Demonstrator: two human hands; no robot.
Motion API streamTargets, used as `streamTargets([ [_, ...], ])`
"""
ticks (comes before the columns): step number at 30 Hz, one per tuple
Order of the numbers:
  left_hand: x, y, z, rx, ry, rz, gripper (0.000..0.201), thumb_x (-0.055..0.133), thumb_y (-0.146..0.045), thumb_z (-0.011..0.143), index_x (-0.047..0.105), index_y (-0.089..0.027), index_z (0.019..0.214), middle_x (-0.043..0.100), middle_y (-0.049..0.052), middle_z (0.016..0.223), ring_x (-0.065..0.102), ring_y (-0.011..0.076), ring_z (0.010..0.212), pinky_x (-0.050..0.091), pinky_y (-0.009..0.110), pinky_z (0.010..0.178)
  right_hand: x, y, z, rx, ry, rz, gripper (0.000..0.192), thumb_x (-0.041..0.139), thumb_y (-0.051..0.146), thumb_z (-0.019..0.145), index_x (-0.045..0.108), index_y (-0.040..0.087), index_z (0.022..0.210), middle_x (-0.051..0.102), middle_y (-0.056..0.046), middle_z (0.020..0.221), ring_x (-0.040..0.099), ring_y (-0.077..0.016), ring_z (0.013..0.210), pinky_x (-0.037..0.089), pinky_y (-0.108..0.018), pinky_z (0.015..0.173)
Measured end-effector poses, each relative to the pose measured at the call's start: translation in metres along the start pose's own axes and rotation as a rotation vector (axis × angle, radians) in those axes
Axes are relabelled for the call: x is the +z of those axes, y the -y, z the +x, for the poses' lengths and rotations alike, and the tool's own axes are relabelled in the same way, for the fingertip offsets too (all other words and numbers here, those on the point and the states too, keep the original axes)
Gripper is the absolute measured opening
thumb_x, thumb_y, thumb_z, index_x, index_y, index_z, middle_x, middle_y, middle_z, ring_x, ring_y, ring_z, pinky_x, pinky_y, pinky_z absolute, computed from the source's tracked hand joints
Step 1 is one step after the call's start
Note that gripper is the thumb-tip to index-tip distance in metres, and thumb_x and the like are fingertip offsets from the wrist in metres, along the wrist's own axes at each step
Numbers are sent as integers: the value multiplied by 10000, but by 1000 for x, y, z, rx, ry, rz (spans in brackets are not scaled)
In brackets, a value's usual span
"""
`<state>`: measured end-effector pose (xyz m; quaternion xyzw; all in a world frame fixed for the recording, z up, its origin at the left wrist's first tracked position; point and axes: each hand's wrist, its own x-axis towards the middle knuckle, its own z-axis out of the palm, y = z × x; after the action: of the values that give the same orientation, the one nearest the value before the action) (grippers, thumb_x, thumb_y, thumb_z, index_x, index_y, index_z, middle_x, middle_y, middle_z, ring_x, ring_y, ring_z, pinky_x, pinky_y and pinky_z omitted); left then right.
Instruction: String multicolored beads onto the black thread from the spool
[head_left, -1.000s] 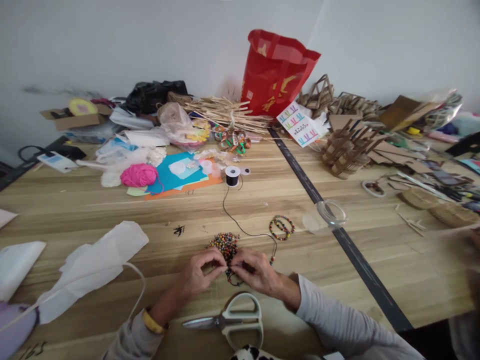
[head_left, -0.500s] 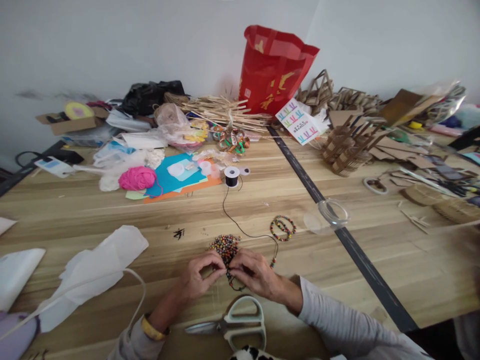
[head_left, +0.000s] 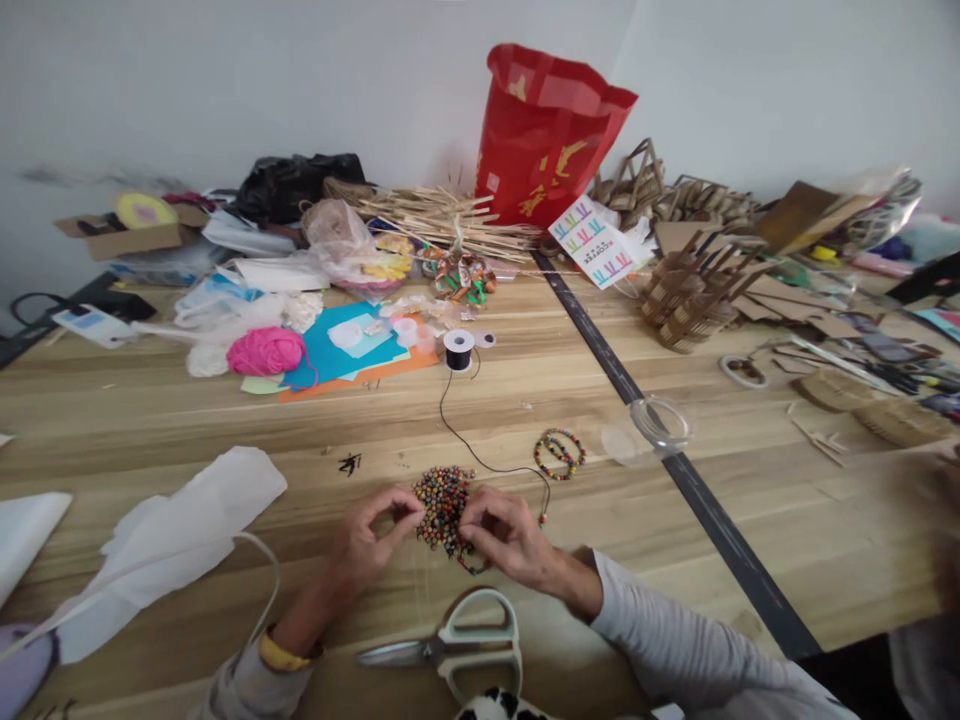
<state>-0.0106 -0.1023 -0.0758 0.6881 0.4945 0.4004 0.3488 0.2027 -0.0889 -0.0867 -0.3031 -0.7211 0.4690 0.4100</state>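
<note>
Wooden worktop [head_left: 187, 410], near edge: left hand [head_left: 367, 540] pinching at bead pile [head_left: 441, 497], right hand [head_left: 510, 537] pinching beaded black cord [head_left: 480, 462] from spool [head_left: 458, 349]; scissors [head_left: 457, 648] just behind wrists; best kept low over pile, cord end steady, judging by loose beads.

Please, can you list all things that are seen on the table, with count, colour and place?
wooden table: one, light brown, underneath everything
pile of small beads: one, multicoloured, between the hands
black cord spool: one, centre
finished bead bracelets: about two, multicoloured, right of pile
white-handled scissors: one, near edge
pink yarn ball: one, left
red paper bag: one, back
left hand: fingers pinched at pile
right hand: touching beads
</note>
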Motion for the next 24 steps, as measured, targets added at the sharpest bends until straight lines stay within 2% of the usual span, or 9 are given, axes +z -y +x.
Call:
streamTargets([
  [3,-12,2,3,-47,16,43,88,609,-227,790,633,-152,749,621,18,692,572,139,638,459,218,612,-3,-1,3,150,-5,202,278,601,391,839,568,139,724,519,1,636,471,-93,580,393,-199,523],
  [7,-26,8,5,-127,208,89,105,643,-185,733,666,-162,833,612,21,753,561,139,624,451,222,587,-8,-5,5,312,44,430,320,672,430,775,556,134,735,493,40,586,446,-48,477,384,-149,439],
  [10,-29,12,4,-145,296,98,144,623,-144,710,663,-165,847,594,28,799,553,140,624,448,231,581,-12,-8,6,420,134,541,332,719,423,732,560,131,740,523,50,560,476,-31,422,416,-129,416],
  [18,-24,14,6,-119,317,113,143,555,-77,702,625,-156,798,554,19,786,554,137,663,453,229,620,-18,-11,5,486,360,725,337,771,380,686,580,106,729,590,25,587,542,-36,434,459,-123,432],
  [24,-21,11,9,-144,338,168,163,510,-66,710,613,-136,815,545,28,798,547,143,701,448,242,656,-17,-8,6,558,482,719,363,792,383,650,591,92,731,590,21,581,557,-42,446,475,-131,456],
])
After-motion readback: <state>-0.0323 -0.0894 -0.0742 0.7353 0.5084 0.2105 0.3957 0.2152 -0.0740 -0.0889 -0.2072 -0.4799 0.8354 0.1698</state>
